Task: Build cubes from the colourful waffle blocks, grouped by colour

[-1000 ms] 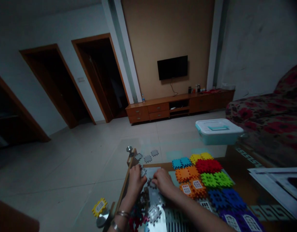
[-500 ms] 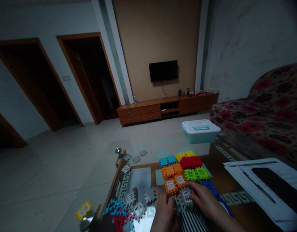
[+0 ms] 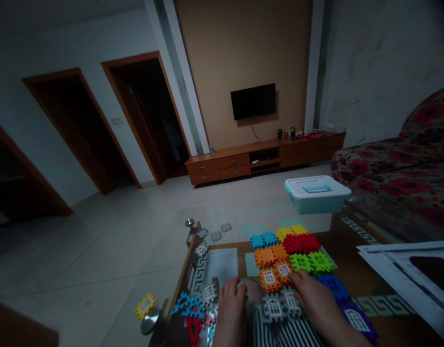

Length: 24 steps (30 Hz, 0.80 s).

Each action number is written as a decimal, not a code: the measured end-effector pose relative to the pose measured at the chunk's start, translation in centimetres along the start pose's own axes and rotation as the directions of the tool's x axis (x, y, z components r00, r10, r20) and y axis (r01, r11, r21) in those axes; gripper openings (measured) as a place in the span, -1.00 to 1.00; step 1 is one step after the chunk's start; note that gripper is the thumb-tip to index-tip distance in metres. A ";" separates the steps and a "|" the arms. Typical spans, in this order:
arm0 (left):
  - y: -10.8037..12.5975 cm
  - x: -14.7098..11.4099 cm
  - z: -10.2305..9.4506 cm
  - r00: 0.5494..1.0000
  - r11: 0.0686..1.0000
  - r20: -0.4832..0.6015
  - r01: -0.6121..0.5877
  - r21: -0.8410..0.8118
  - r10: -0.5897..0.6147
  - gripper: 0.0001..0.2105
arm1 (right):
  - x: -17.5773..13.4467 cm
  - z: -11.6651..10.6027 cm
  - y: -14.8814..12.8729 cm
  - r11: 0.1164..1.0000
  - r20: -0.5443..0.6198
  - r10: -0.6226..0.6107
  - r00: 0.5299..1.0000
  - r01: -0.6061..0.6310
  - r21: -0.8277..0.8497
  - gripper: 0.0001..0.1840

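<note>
My left hand [image 3: 232, 308] reaches over the left part of the glass table, with fingers bent and close together. Whatever lies under its fingertips is hidden. A grey interlocking tile with a white window [image 3: 208, 293] shows just left of it. My right hand [image 3: 314, 299] lies along the right edge of a grey window tile [image 3: 291, 302], with its fingers stretched forward. A second grey window tile [image 3: 274, 308] sits directly to the left of that one. Orange window tiles [image 3: 269, 277] lie just beyond the two grey ones.
Stacks of orange [image 3: 268, 256], light blue [image 3: 264, 239], yellow [image 3: 292, 232], red [image 3: 302, 243], green [image 3: 312, 262] and dark blue tiles [image 3: 355, 319] lie beyond and to the right. Loose blue tiles [image 3: 187, 304] are at left. Papers [image 3: 398, 270] lie right; a lidded box [image 3: 317, 195] stands farther back.
The view has swung left. My left hand has moved left, away from the grey tiles and over where another grey tile lay. Two grey window tiles now show side by side near my right hand.
</note>
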State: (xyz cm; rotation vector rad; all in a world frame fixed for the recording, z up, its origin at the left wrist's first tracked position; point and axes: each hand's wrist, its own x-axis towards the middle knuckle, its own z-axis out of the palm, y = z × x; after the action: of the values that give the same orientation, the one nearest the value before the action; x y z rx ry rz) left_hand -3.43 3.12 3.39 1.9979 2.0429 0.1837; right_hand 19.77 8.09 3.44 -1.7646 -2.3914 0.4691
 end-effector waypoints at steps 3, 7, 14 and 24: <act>-3.1 0.1 -3.6 0.980 0.966 0.028 0.187 0.180 -0.195 -0.46 | 0.6 -0.1 -3.6 0.990 0.039 -0.097 0.995 0.093 0.107 -0.53; -6.2 0.5 -5.3 0.971 0.946 0.082 0.199 0.254 -0.226 -0.46 | 1.5 2.1 -10.2 0.896 0.109 -0.386 0.916 0.344 0.282 -0.52; -8.3 0.9 -4.9 0.978 0.972 0.087 0.173 0.160 -0.188 -0.51 | 3.2 5.3 -16.1 0.829 0.152 -0.559 0.815 0.544 0.129 -0.53; -7.2 -0.5 -5.9 0.963 0.974 -0.166 0.223 0.035 -0.214 -0.58 | 0.9 2.9 -15.1 0.746 0.160 -0.642 0.750 0.659 -0.096 -0.49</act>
State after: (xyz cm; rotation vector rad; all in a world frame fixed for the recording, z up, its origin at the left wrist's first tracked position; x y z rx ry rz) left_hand -12.02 2.97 7.02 1.8213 2.3754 0.2554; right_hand 4.93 4.46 5.56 -0.8184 -2.9619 0.3029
